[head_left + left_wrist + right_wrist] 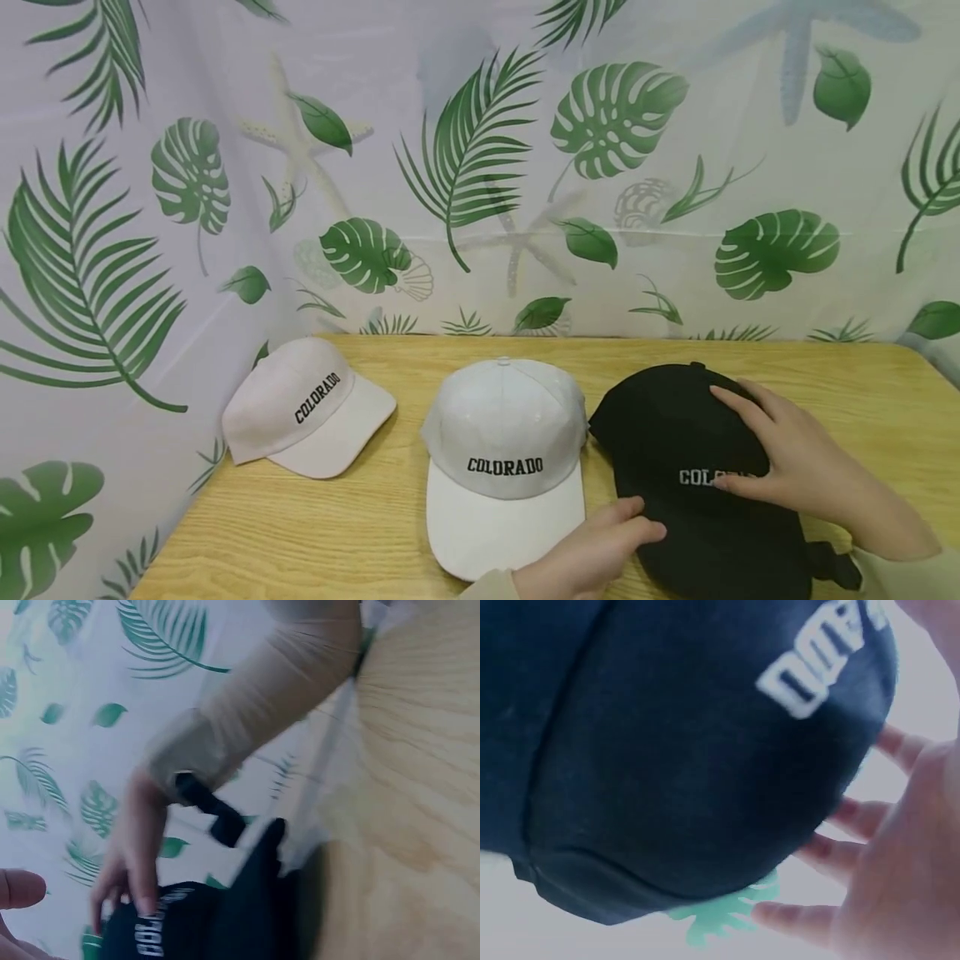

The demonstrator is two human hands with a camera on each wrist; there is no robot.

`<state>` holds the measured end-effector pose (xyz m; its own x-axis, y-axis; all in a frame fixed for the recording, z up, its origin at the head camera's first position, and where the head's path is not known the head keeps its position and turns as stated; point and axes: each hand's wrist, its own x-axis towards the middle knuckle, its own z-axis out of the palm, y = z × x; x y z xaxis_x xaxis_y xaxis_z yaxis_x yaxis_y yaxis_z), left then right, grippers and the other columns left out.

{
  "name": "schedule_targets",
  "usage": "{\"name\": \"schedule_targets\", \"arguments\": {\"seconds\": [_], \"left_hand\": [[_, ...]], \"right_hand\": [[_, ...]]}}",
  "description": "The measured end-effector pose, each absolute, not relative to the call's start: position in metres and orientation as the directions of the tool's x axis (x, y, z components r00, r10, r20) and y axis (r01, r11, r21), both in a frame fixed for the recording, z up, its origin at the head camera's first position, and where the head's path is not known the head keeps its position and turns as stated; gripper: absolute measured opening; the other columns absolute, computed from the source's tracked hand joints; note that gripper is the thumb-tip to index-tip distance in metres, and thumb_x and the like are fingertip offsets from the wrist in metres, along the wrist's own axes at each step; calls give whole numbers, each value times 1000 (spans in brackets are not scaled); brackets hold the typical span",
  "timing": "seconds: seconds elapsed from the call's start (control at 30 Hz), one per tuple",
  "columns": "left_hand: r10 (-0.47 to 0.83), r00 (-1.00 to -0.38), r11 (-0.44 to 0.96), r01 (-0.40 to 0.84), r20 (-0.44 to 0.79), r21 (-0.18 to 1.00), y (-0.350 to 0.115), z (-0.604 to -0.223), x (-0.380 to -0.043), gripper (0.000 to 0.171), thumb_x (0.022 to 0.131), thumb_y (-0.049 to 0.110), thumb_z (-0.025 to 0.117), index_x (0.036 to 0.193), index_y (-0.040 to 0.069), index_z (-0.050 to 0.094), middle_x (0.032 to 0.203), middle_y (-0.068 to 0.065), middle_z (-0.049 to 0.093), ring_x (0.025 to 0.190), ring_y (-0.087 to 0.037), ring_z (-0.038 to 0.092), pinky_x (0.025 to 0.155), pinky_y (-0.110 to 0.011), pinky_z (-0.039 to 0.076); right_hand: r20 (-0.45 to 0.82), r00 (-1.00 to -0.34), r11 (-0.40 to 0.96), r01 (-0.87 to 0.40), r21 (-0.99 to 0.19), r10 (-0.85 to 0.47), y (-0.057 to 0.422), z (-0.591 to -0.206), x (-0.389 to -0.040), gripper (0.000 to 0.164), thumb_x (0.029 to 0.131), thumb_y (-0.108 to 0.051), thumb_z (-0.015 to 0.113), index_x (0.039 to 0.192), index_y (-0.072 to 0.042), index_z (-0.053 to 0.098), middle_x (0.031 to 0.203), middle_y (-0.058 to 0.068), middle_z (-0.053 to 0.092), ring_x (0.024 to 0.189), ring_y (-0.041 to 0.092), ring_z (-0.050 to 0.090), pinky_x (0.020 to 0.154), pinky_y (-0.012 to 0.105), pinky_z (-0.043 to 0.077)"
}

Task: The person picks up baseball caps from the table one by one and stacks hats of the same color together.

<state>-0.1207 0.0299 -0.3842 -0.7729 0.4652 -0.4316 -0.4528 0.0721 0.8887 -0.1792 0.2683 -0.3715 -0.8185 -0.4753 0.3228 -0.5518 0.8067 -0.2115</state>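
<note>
A black cap [701, 533] with white lettering lies at the right of the table, its brim toward me. My right hand [806, 454] rests spread over its crown, thumb across the lettering and fingers fairly straight. In the right wrist view those fingertips [829, 851] lie along the edge of the dark crown. My left hand [588, 546] is at the left edge of the black brim, fingertips extended over it. Just left stands a white cap [502, 425] reading COLORADO, its brim partly behind my left hand. The left wrist view shows the right hand [139, 847] on the black cap.
A pale pink cap [307, 408] with the same lettering sits at the table's left, turned to the right. The wooden table [300, 533] meets a leaf-printed cloth [480, 283] at the back and left. A dark strap [214, 806] hangs at the right sleeve.
</note>
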Motion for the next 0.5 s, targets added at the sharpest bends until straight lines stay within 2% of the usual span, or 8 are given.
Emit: {"name": "schedule_targets", "arguments": {"seconds": [0.1,0.13,0.17,0.2,0.27,0.33,0.37,0.5], "left_hand": [[499,-776,53,-415,-384,908,22,-363,-122,51,89,17,49,133,-2,32,136,-14,31,123,-32,28,95,-53,24],[506,-782,50,-395,-364,918,20,-355,-124,50,89,17,49,133,-1,32,136,-13,32,123,-30,29,95,-53,25],[502,-796,55,-362,-339,931,19,-348,-127,49,89,17,49,133,1,33,135,-11,33,123,-28,31,94,-53,26],[495,-809,68,-327,-316,943,19,-340,-132,48,89,18,50,132,3,35,134,-9,35,122,-25,32,93,-51,28],[460,-843,117,-253,-278,960,23,-327,-145,46,89,20,51,131,7,38,132,-5,39,120,-22,36,93,-47,31],[403,-877,202,-194,-262,960,33,-316,-163,44,88,25,52,129,11,42,128,-1,43,117,-20,39,92,-42,33],[371,-892,250,-175,-260,952,39,-312,-173,43,88,27,53,128,13,44,127,1,44,116,-19,40,91,-40,34],[259,-935,416,-117,-241,902,72,-312,-213,49,88,38,51,130,14,43,127,2,44,115,-18,43,90,-36,36]], "right_hand": [[392,-776,811,-574,-115,-494,264,-371,-168,94,54,-44,80,131,-12,38,121,27,37,99,46,42,74,60,28],[421,-756,809,-582,-81,-501,263,-370,-165,88,53,-43,81,126,-10,44,117,25,41,95,44,45,73,58,31],[456,-725,799,-600,-49,-516,261,-370,-161,78,57,-49,77,118,-9,50,110,22,46,90,39,49,72,55,35],[495,-685,782,-623,-19,-534,258,-369,-158,67,62,-53,72,109,-7,55,103,18,50,82,33,53,70,48,39],[555,-613,750,-661,31,-563,255,-369,-152,56,72,-60,58,92,-7,60,89,9,53,68,22,53,58,36,44],[577,-571,734,-676,73,-584,254,-369,-147,61,79,-65,37,84,-9,60,81,5,51,62,17,50,48,31,41],[579,-564,733,-675,88,-589,254,-370,-146,65,80,-65,26,83,-9,59,81,4,51,62,17,49,46,31,40],[499,-661,799,-590,117,-561,259,-374,-144,77,71,-73,23,102,-11,57,100,16,48,84,34,49,56,49,40]]}}
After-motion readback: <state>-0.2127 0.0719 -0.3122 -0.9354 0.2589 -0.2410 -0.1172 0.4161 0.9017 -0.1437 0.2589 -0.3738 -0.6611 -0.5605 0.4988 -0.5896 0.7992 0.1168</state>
